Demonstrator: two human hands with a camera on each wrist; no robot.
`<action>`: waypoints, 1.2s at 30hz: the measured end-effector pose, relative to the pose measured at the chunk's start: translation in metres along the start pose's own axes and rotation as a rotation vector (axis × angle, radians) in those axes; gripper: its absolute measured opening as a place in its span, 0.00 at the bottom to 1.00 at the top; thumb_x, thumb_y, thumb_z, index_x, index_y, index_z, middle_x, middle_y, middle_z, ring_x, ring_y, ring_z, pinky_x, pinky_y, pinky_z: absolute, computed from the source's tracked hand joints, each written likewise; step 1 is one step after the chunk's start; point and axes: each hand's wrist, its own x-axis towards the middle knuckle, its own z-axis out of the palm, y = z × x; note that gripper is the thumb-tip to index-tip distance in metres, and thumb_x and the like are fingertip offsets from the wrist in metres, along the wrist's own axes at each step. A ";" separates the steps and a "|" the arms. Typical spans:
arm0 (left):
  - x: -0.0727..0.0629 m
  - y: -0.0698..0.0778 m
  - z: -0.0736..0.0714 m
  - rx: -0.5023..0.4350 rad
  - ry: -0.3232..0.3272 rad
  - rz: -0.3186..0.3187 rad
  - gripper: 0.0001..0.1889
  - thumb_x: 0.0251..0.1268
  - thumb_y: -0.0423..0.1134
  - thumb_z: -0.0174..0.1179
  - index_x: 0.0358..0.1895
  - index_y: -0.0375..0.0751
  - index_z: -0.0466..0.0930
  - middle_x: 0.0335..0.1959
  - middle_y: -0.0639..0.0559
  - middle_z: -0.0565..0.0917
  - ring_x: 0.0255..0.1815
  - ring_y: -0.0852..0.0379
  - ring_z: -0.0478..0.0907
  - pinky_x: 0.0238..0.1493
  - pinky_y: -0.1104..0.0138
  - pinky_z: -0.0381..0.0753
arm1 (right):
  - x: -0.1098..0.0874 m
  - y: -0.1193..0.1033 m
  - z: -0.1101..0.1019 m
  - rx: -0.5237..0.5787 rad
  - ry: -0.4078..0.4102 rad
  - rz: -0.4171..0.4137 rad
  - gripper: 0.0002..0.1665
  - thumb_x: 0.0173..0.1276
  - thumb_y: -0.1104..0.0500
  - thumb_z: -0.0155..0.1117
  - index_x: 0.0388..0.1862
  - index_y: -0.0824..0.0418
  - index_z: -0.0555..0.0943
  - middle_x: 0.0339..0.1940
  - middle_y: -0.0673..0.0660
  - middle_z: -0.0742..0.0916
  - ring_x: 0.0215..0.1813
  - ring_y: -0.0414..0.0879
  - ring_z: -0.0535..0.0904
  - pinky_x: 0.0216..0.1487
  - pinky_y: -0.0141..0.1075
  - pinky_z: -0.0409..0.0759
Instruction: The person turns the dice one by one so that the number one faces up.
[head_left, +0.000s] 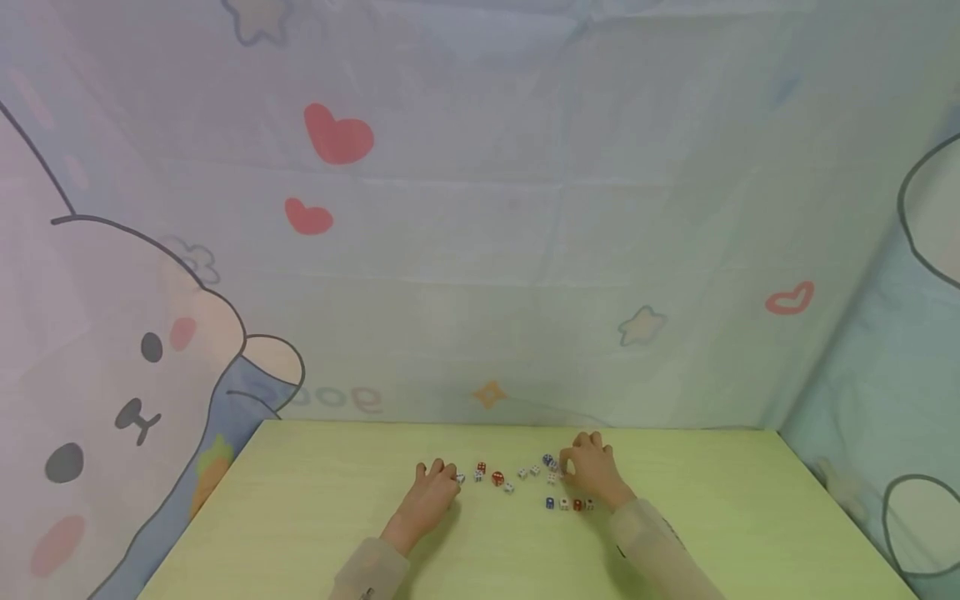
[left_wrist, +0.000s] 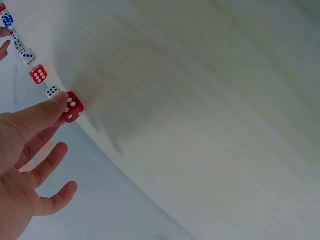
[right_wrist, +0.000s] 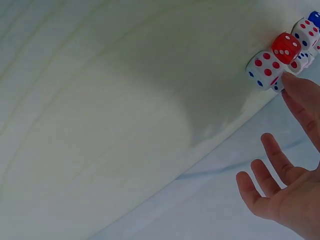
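Note:
My left hand point(head_left: 427, 500) is at the left end of a loose scatter of dice. Its thumb and index finger pinch a red die point(left_wrist: 73, 106) with white pips, while the other fingers spread loosely. Beside that lies a white die point(left_wrist: 52, 91). Over on the right, my right hand point(head_left: 595, 472) pinches a white die point(right_wrist: 278, 86) with blue pips, mostly hidden behind the thumb tip and another die. Just in front of that hand runs a short row: a blue die point(head_left: 550, 503), a white die point(head_left: 564, 504), a red die point(head_left: 577, 505) and another white die point(right_wrist: 265, 70).
Between the hands several dice are scattered, among them a red die point(head_left: 497, 478), a white die point(head_left: 509, 487) and a blue die point(head_left: 547, 459). They lie on a pale yellow-green table point(head_left: 300, 517). A printed cloth point(head_left: 480, 250) hangs behind its back edge.

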 end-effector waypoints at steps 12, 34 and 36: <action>0.000 -0.001 -0.004 0.019 0.009 0.010 0.06 0.49 0.32 0.61 0.19 0.45 0.82 0.25 0.54 0.72 0.28 0.57 0.61 0.35 0.58 0.64 | -0.009 0.000 -0.005 0.103 -0.087 -0.012 0.09 0.44 0.57 0.72 0.18 0.50 0.78 0.41 0.57 0.77 0.47 0.57 0.65 0.41 0.55 0.68; 0.000 0.000 -0.002 0.010 -0.006 -0.005 0.06 0.50 0.31 0.61 0.20 0.45 0.82 0.26 0.53 0.73 0.30 0.57 0.63 0.37 0.56 0.66 | -0.011 0.002 -0.005 0.160 -0.085 0.011 0.02 0.51 0.60 0.67 0.25 0.53 0.82 0.41 0.58 0.76 0.49 0.58 0.64 0.41 0.56 0.65; 0.000 0.001 -0.002 0.009 -0.005 -0.006 0.06 0.50 0.31 0.61 0.19 0.45 0.82 0.26 0.53 0.73 0.29 0.57 0.63 0.36 0.56 0.66 | -0.010 0.002 -0.004 0.145 -0.077 0.008 0.03 0.50 0.59 0.68 0.25 0.52 0.82 0.41 0.58 0.76 0.49 0.58 0.64 0.42 0.56 0.66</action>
